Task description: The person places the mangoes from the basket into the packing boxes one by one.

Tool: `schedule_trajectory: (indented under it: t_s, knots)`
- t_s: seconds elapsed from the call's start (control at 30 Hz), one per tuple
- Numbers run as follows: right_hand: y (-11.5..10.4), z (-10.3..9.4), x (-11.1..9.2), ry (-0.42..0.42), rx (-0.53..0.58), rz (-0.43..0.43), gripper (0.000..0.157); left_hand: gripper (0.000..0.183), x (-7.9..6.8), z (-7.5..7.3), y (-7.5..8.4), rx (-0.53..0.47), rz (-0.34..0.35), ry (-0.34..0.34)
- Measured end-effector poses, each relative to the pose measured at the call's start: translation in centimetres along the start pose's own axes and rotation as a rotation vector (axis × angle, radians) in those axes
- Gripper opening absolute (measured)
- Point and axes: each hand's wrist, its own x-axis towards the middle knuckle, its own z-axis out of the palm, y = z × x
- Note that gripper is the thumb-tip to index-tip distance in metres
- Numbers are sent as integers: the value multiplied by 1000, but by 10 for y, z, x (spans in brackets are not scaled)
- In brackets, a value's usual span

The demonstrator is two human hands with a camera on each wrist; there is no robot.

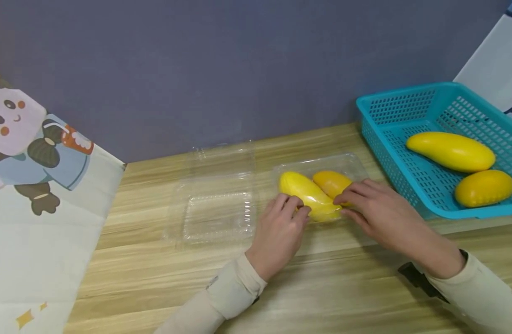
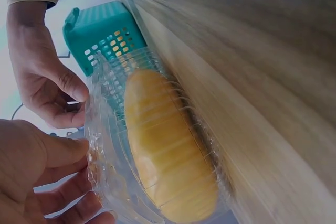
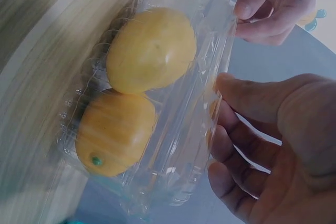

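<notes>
A clear plastic clamshell box (image 1: 347,162) sits on the table with a long yellow mango (image 1: 299,188) and a shorter orange-yellow mango (image 1: 328,182) inside. Clear plastic lies over both fruits. At its near edge my left hand (image 1: 281,227) pinches the rim between thumb and fingers. My right hand (image 1: 381,213) pinches the same edge a little to the right. From the right wrist, the box's rim (image 3: 223,61) shows between thumb and fingertips, and the shorter mango (image 3: 118,129) has a green stem spot. The left wrist view shows the long mango (image 2: 168,145) through the ribbed wall.
Left of the box lies another clear clamshell box (image 1: 218,218), standing open. A blue perforated basket (image 1: 431,204) at the right holds a long yellow mango (image 1: 452,150) and a shorter one (image 1: 484,188). Behind the wooden table (image 1: 155,278) rises a grey-blue panel (image 1: 197,69).
</notes>
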Motion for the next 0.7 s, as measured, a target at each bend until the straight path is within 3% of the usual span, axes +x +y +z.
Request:
schedule_trajectory:
  t_s: [0.47, 0.7]
  knots:
    - [2, 4, 4, 41, -25, 35, 19, 14, 8, 6, 1, 33, -51, -26]
    - [3, 6, 10, 31, -39, 73, 20, 13, 12, 11, 0, 23, -88, 7]
